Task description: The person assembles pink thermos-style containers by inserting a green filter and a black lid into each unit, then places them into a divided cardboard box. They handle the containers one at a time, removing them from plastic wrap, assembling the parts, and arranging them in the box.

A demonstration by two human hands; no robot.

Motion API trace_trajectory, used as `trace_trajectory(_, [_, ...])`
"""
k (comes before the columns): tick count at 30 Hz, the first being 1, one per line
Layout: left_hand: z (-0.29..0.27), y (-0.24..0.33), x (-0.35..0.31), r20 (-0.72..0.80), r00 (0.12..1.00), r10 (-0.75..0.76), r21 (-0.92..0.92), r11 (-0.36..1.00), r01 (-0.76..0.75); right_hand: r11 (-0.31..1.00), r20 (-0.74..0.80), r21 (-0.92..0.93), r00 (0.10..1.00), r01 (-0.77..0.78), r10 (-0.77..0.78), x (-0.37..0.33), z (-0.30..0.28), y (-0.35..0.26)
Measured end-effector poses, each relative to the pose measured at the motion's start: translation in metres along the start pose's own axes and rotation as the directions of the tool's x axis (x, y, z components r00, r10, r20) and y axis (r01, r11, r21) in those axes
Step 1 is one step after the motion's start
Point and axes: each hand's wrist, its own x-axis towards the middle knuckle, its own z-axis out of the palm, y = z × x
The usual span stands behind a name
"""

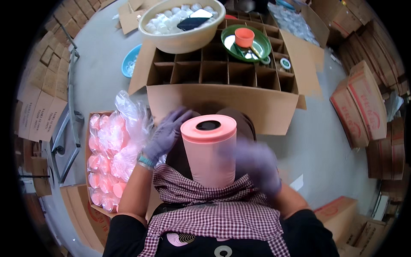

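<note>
A tall pink lidded canister (209, 154) stands upright on my lap, against the checkered apron (222, 218). Its pink lid has a dark oval in the middle. My left hand (167, 132), in a thin purple-grey glove, is just left of the canister with its fingers stretched out and nothing visible in them. On the other side, my right hand (259, 165), gloved alike, is smeared by motion. It overlaps the canister's right edge; whether it touches or grips it I cannot tell.
Ahead stands an open divided carton (222, 100), bearing a cream basin (182, 43) of clear pieces with a phone on top and a green tray (233, 32) with an orange cup (244, 37). Left is a box of plastic-wrapped pink items (107, 158). Stacked cartons (361, 105) line the right.
</note>
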Motion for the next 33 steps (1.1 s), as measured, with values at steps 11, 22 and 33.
trace_trajectory(11, [0.044, 0.005, 0.068, -0.168, 0.974, -0.155, -0.689, 0.724, -0.004, 0.937, 0.103, -0.349, 0.992, -0.028, 0.068, 0.075, -0.048, -0.026])
trace_trajectory(22, [0.038, 0.095, 0.007, 0.2, 0.97, 0.136, -0.969, 0.176, 0.175, 0.781, 0.702, -0.142, 0.618, 0.608, -0.354, 0.095, 0.052, -0.099])
trace_trajectory(33, [-0.001, 0.11, -0.059, 0.01, 0.999, -0.046, -0.871, 0.49, 0.031, 0.664, 0.431, -0.711, 0.89, 0.233, 0.15, 0.077, -0.018, -0.08])
